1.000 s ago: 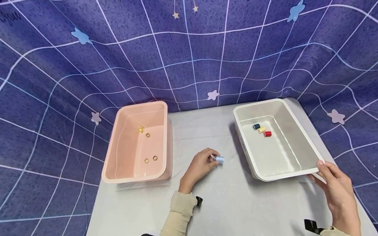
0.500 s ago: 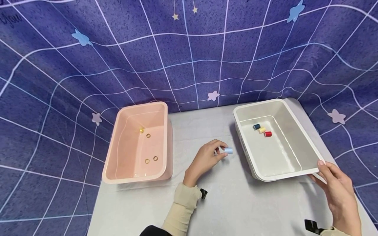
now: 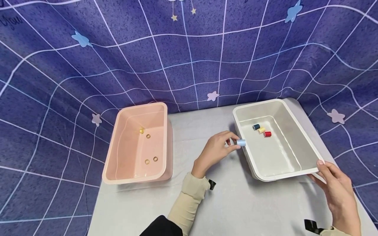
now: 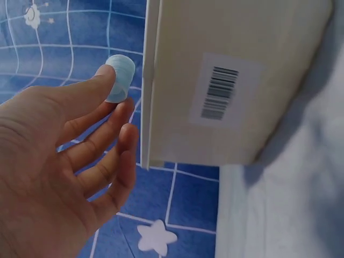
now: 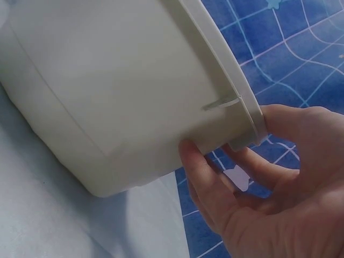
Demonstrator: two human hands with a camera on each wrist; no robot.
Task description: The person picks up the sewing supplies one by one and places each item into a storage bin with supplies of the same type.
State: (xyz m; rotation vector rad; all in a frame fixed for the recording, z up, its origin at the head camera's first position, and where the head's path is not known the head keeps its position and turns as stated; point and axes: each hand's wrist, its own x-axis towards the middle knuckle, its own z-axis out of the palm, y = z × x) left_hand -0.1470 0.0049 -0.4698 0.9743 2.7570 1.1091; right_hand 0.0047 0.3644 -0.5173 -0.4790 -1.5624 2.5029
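My left hand (image 3: 217,149) pinches a light blue spool of thread (image 3: 241,142) between thumb and fingertips. In the head view the spool overlaps the left rim of the grey-white bin (image 3: 251,160); in the left wrist view the spool (image 4: 122,75) is beside that rim, above the bin's labelled side. The right hand (image 3: 336,183) grips the bin's near right corner, thumb over the rim and fingers under it, as the right wrist view also shows. Inside this bin lie a dark blue spool (image 3: 256,127), a yellow spool (image 3: 261,130) and a red spool (image 3: 267,134).
A pink bin (image 3: 169,144) stands at the left of the white-covered table (image 3: 200,127), with several small gold-coloured rings (image 3: 148,136) in it. Behind the table hangs a blue curtain (image 3: 189,72) with grid lines and stars.
The left hand has carried the light blue spool right and away from the body, from over the table to the bin's left rim. The right hand has stayed at its corner.
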